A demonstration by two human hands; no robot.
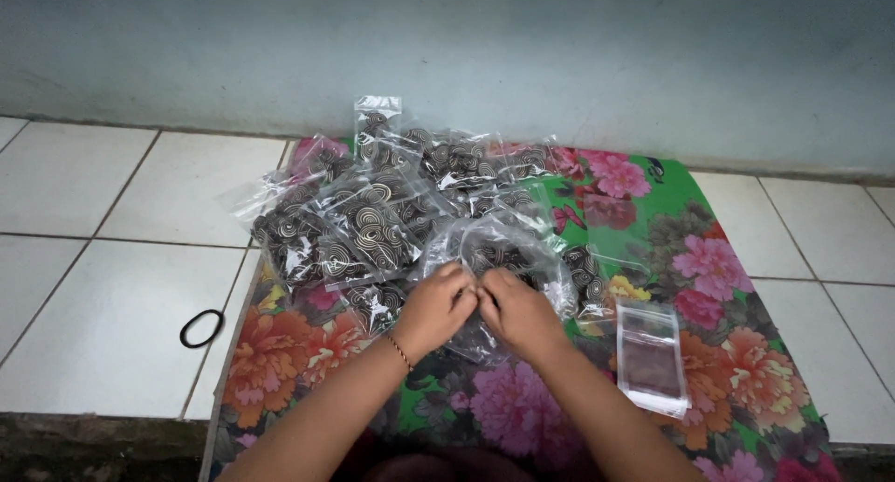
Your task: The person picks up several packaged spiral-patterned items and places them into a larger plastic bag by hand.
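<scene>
My left hand (436, 309) and my right hand (516, 312) meet at the middle of a floral mat (736, 351), both pinching the near edge of a clear plastic bag (499, 244) that holds dark fabric with a swirl pattern. A thin bracelet circles my left wrist. Behind the bag lies a heap of several clear packets (373, 212) filled with the same dark swirl-patterned fabric. A small stack of flat, unfilled clear bags (650, 356) lies on the mat to the right of my right forearm.
The mat lies on white floor tiles (103, 258) against a pale blue wall (559, 53). A black ring, like a hair tie (201, 328), rests on the tiles left of the mat. A dark step edge runs along the bottom.
</scene>
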